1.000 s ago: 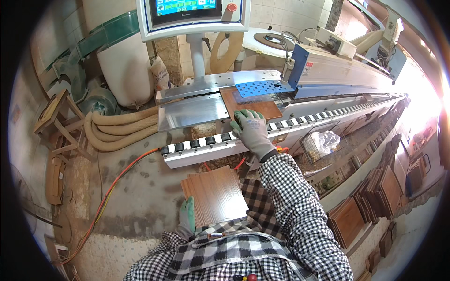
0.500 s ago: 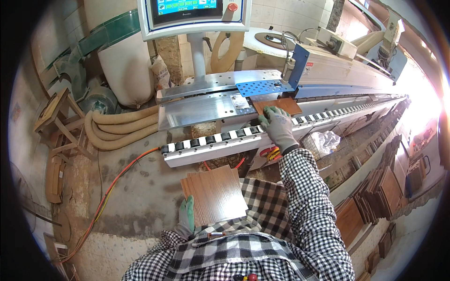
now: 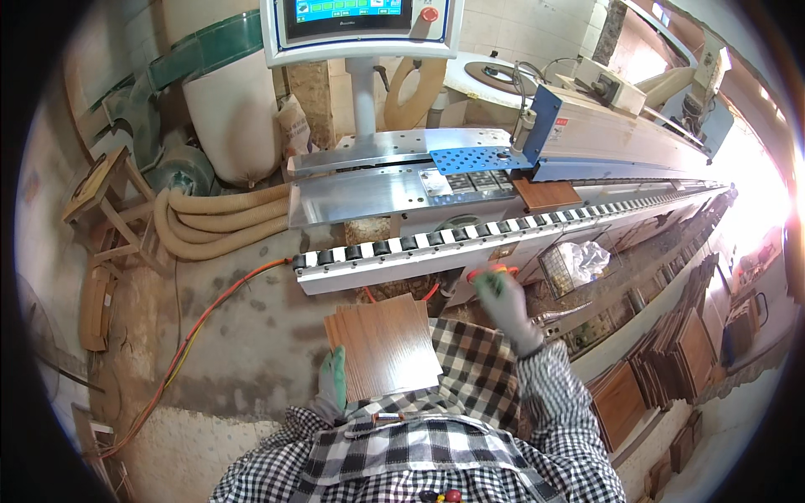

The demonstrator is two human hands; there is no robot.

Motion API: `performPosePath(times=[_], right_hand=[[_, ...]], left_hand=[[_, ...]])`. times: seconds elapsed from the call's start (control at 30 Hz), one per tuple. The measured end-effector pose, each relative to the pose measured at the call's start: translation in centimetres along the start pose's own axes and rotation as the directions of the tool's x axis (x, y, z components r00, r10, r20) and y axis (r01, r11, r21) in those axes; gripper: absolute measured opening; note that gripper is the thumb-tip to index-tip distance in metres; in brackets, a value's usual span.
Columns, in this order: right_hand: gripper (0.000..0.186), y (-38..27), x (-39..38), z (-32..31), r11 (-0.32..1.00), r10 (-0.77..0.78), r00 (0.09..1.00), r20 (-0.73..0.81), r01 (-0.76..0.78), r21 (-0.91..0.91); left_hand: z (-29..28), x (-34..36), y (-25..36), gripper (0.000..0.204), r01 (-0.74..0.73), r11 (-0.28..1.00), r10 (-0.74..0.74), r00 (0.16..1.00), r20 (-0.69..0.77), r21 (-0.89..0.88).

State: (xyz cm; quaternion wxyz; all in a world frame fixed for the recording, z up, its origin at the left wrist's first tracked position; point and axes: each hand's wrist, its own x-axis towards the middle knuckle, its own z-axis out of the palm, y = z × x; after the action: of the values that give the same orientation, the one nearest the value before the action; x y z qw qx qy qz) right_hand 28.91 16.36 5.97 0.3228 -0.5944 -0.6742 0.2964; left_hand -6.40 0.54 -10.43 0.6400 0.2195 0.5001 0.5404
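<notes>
My left hand [image 3: 332, 379], in a green glove, grips the left edge of a stack of brown wood-grain panels [image 3: 384, 344] held against my body. In a grey glove, my right hand [image 3: 503, 303] hangs in the air below the machine's roller rail [image 3: 436, 239], blurred, holding nothing. One brown panel [image 3: 546, 194] lies on the machine's feed track, half under the blue guard [image 3: 470, 158], apart from my right hand.
A long edge-banding machine [image 3: 620, 142] runs to the right, with a control screen [image 3: 360, 25] on a post above. Beige dust hoses [image 3: 218, 220] and an orange cable [image 3: 193, 335] lie at the left. Stacks of panels [image 3: 671, 352] stand at the right, beside a wire basket [image 3: 570, 264].
My right hand has let go of the panel on the feed track and drawn back toward my body. The panel has travelled right, under the blue guard. The left hand has not moved.
</notes>
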Motion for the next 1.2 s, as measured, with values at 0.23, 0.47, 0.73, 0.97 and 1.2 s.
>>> performPosePath(times=[0.23,0.47,0.73,0.97,1.2], right_hand=[[0.038,0.5,-13.7,7.5,0.787,0.31,0.802,0.511,-0.518,0.335],[0.034,3.3,-14.4,9.4,0.626,0.354,0.801,0.482,-0.586,0.515],[0.028,4.9,-16.0,5.5,0.177,0.154,0.881,0.448,-0.47,0.865],[0.031,1.8,-10.8,-0.4,0.302,0.156,0.98,0.122,-0.165,0.939],[0.036,-5.2,1.2,-2.2,0.492,0.233,0.971,0.046,-0.159,0.856]], left_hand=[[3.6,-2.0,2.5,0.06,0.027,0.965,-0.019,0.999,0.034,-0.26],[0.7,0.1,-0.4,0.045,-0.035,0.987,0.029,0.999,-0.045,-0.155],[1.3,-0.3,0.1,0.04,-0.166,0.926,0.198,0.978,-0.061,0.339],[0.4,0.4,-2.1,0.038,-0.101,0.994,0.109,0.976,-0.186,0.049],[1.6,-1.7,0.6,0.039,-0.423,0.733,0.467,0.882,0.057,0.532]])
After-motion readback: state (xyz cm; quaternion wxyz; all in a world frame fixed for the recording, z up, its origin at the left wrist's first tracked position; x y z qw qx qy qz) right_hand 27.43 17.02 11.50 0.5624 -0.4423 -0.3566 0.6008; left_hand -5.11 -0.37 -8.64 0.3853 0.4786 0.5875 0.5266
